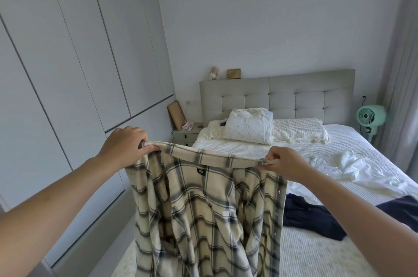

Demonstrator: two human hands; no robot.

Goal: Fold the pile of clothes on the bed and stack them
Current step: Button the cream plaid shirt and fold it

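Plaid shirt (203, 208) was held up over bed (316, 254), collar stretched crosswise, long axis hanging straight down. Collar ends were pinched by left hand (124, 145) and right hand (283, 161), equally near. Lay-down judged next.

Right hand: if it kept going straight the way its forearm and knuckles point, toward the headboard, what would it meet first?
Probably nothing close. The right hand, pinching the plaid shirt collar, points over open bed; the polka-dot pillow lies nearest that line, though depth and height are unclear.
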